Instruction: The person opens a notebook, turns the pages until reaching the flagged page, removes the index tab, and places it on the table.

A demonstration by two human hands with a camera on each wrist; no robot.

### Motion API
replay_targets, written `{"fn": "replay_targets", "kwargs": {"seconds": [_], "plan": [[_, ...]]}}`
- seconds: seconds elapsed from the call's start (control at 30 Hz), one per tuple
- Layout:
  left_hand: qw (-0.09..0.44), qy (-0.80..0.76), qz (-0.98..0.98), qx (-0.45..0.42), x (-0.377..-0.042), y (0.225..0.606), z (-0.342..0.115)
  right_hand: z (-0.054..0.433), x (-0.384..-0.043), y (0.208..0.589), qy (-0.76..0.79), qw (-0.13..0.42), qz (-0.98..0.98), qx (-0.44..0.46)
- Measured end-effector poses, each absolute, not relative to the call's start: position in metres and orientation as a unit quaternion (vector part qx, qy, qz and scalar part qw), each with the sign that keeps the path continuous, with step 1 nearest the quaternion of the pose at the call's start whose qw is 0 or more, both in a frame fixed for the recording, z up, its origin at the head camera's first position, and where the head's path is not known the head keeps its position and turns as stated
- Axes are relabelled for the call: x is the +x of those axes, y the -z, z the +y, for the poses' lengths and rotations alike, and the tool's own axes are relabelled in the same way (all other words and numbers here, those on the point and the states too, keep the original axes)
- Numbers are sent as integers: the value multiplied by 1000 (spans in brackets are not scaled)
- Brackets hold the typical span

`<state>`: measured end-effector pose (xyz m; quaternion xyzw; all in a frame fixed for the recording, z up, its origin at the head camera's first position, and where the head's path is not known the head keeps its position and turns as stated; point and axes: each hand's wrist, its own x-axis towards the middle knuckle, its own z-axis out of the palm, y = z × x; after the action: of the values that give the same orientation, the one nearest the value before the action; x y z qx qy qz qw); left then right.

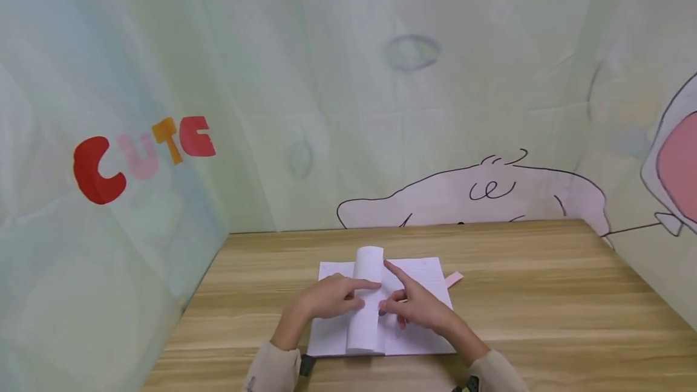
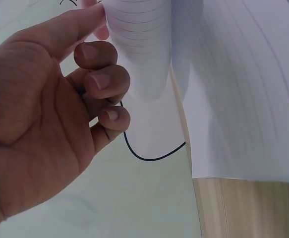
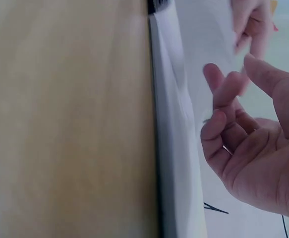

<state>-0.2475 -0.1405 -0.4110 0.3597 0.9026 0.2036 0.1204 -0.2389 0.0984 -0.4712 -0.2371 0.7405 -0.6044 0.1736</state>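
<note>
A notebook (image 1: 337, 325) with ruled white pages lies spread on the table. One page (image 1: 370, 265) curls over near the spine in a tall, soft roll. My left hand (image 1: 330, 296) holds this page, its index finger straight across the roll and its thumb against the left side. The lower fingers of that hand (image 2: 45, 99) are loosely bent in the left wrist view. Beside the roll, my right hand (image 1: 422, 305) stretches its index finger along the page's right edge. Its other fingers (image 3: 218, 131) bend loosely, with nothing visible inside them.
A pink ribbon or tab (image 1: 454, 279) sticks out past the notebook's right edge. The wood-grain table (image 1: 533, 295) extends to both sides. Printed fabric walls (image 1: 305, 107) with letters and a cartoon animal stand behind it and at its sides.
</note>
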Motion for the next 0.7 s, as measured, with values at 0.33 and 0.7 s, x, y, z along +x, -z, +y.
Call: {"fn": "replay_targets", "kwargs": {"seconds": [0.33, 0.7], "plan": [[123, -205, 907, 347, -248, 411, -145, 121, -248, 458, 526, 150, 787, -284], [103, -220, 909, 339, -250, 408, -154, 156, -257, 457, 450, 128, 829, -307]]}}
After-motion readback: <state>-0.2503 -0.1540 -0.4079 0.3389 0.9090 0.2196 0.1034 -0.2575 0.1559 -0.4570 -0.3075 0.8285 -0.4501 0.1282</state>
